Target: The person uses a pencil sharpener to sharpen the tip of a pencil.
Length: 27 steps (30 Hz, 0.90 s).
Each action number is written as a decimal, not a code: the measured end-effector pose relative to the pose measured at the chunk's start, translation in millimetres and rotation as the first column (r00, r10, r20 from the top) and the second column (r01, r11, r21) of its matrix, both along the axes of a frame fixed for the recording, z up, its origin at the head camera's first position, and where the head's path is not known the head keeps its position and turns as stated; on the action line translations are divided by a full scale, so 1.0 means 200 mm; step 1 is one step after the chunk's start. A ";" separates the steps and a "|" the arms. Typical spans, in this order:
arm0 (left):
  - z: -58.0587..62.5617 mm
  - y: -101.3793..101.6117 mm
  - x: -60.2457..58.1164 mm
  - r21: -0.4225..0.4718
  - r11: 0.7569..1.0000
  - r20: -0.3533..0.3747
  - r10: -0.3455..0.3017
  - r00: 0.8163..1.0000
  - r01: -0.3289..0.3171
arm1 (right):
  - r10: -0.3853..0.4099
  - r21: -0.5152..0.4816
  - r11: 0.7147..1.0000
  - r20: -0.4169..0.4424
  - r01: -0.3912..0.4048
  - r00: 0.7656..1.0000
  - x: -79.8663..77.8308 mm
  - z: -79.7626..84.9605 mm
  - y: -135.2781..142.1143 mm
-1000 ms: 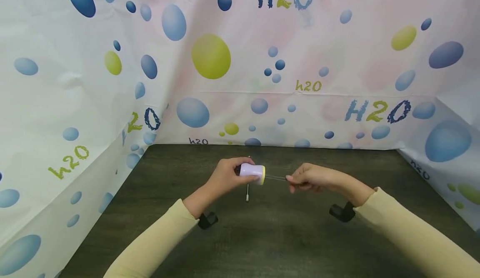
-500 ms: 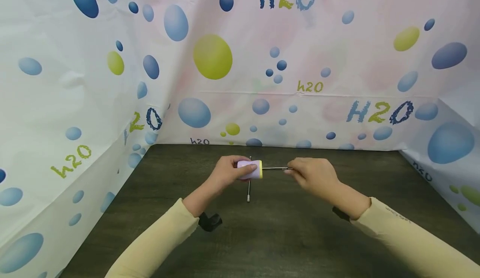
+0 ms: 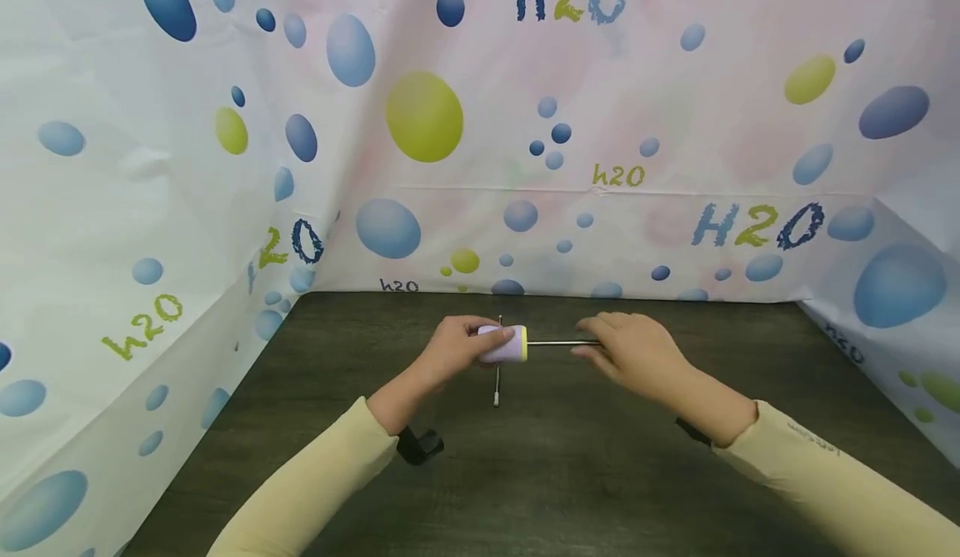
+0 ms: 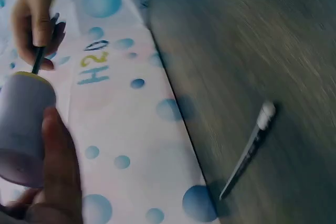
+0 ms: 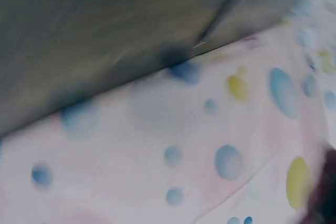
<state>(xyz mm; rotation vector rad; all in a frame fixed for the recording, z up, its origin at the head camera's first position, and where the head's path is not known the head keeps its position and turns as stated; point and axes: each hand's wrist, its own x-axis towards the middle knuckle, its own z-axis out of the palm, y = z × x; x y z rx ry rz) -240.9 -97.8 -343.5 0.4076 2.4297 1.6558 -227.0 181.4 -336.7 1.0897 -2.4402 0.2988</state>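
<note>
My left hand (image 3: 455,348) grips a small lilac cylinder with a yellow rim (image 3: 501,344), thumb along its side. A thin metal rod (image 3: 558,343) sticks out of the rimmed end toward my right hand (image 3: 637,357). Thumb and forefinger there are parted, with the rod between them. In the left wrist view the cylinder (image 4: 23,119) fills the lower left, and the rod (image 4: 38,60) rises from it to the other hand's fingers (image 4: 41,24). A second slim metal rod with a white tip (image 3: 497,388) lies on the table below the cylinder.
The dark wooden table (image 3: 525,482) ends at a white backdrop with blue and green dots (image 3: 480,165). More of the same sheet stands at both sides. The right wrist view is blurred and shows mostly table (image 5: 79,40) and backdrop (image 5: 126,171).
The right hand has turned palm-down and its fingers, which pinched at the rods half a second ago, have parted. The cylinder shifted slightly in the left hand's steady grip.
</note>
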 end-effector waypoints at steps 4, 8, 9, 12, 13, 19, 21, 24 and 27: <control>0.00 -0.02 -0.02 0.156 0.988 0.305 -0.034 0.952 -0.014 | 0.022 -0.014 0.999 -0.648 -0.041 0.762 -0.04 -0.08 -0.03; 0.00 -0.01 -0.02 0.151 0.988 0.291 -0.036 0.956 -0.008 | 0.026 -0.036 0.997 -0.716 -0.074 0.698 -0.05 -0.11 -0.05; 0.00 -0.01 -0.01 0.127 0.992 0.235 -0.022 0.972 -0.008 | 0.018 -0.049 0.996 -0.668 -0.068 0.744 -0.04 -0.11 -0.06; 0.00 -0.01 0.01 0.007 1.000 -0.064 0.016 0.998 -0.016 | 0.040 -0.097 0.993 -0.202 -0.061 0.979 -0.01 -0.07 -0.06; -0.01 -0.01 0.02 -0.045 0.999 -0.197 0.007 0.980 -0.017 | 0.081 -0.131 0.989 0.068 -0.072 0.994 -0.01 -0.05 -0.06; -0.04 -0.01 0.03 -0.196 0.981 -0.606 -0.119 0.786 -0.003 | 0.145 -0.206 0.968 0.926 0.146 0.348 -0.06 0.06 0.00; -0.04 0.00 0.02 -0.164 0.986 -0.497 -0.073 0.865 -0.011 | 0.118 -0.187 0.979 0.836 0.076 0.535 -0.06 0.05 0.00; -0.03 0.01 -0.02 -0.024 0.999 -0.160 0.029 0.987 -0.034 | 0.073 -0.062 0.996 0.254 -0.059 0.964 -0.06 0.00 0.00; -0.01 0.00 -0.04 0.124 0.991 0.175 0.028 0.984 -0.050 | 0.042 0.008 0.999 -0.458 -0.043 0.888 -0.07 -0.05 -0.01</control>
